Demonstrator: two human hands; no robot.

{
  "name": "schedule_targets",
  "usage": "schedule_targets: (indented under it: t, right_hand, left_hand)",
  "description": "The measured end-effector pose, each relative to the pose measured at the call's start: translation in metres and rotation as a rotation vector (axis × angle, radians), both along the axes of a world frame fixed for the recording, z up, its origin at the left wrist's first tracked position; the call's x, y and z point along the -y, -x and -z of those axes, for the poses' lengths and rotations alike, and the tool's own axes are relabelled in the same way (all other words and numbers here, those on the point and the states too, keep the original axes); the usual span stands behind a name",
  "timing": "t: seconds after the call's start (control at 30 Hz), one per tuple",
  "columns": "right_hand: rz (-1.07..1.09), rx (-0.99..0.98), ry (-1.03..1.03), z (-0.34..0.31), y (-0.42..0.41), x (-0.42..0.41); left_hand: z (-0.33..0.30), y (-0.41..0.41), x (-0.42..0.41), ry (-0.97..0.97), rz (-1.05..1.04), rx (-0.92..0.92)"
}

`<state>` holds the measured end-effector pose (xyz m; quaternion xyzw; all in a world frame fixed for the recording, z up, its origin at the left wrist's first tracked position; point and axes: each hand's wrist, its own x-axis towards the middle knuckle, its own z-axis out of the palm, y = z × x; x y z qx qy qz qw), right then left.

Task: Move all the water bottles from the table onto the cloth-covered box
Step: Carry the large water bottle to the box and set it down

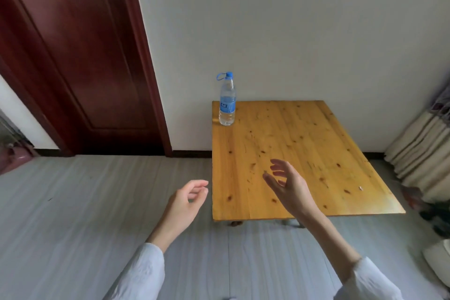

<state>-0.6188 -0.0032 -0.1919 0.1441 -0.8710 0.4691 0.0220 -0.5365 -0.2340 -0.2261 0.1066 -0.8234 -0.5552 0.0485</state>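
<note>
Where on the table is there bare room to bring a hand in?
The table is bare from its near edge to the wall, right of the water bottle. Only the far left corner is taken, by that bottle. The right hand hovers over the near part; the left hand over floor.

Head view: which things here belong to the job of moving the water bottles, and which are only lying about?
Belong to the job:
- water bottle, upright at the table's far left corner
- wooden table
- left hand and right hand, both holding nothing

Only lying about:
- dark red door
- folded bedding at the right
- small white scrap on the table

The cloth-covered box cannot be identified here.
</note>
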Motion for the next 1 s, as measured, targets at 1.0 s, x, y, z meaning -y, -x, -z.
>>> schedule_targets:
  t: [1.0]
  right_hand:
    - [0.31,0.356,-0.06,0.164,0.481,0.194]
  left_hand:
    - [0.093,0.595,0.117,-0.079,0.042,-0.035]
